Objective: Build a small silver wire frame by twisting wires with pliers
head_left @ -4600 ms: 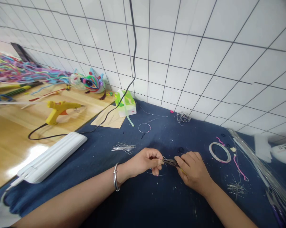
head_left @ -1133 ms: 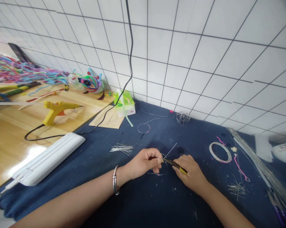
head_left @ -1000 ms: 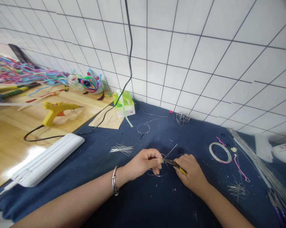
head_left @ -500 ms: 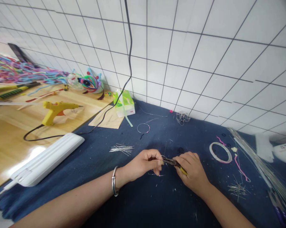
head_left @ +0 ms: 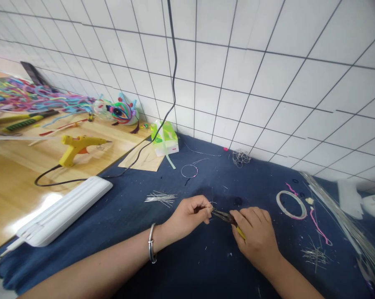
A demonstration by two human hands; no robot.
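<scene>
My left hand (head_left: 192,215), with a silver bracelet (head_left: 151,244) on the wrist, pinches a thin wire (head_left: 214,203) between thumb and fingers. My right hand (head_left: 256,230) is wrapped round the yellow-handled pliers (head_left: 224,216), whose dark jaws reach the left fingertips. Whether the jaws grip the wire is too small to tell. Beyond the hands, a wire ring (head_left: 189,171) with pink bits lies on the dark blue cloth (head_left: 128,224). Short straight wires (head_left: 160,198) lie in a pile beyond my left forearm.
A white power strip (head_left: 64,211) and yellow glue gun (head_left: 78,148) are at left. A green-white box (head_left: 165,141) stands near the tiled wall. To the right lie a white ring roll (head_left: 291,204), wire scraps (head_left: 316,256) and long wires (head_left: 343,216).
My right hand has shifted slightly right and down, with the pliers tilted more. The wire end with a pink bit below my left fingers no longer shows. The view has shifted slightly.
</scene>
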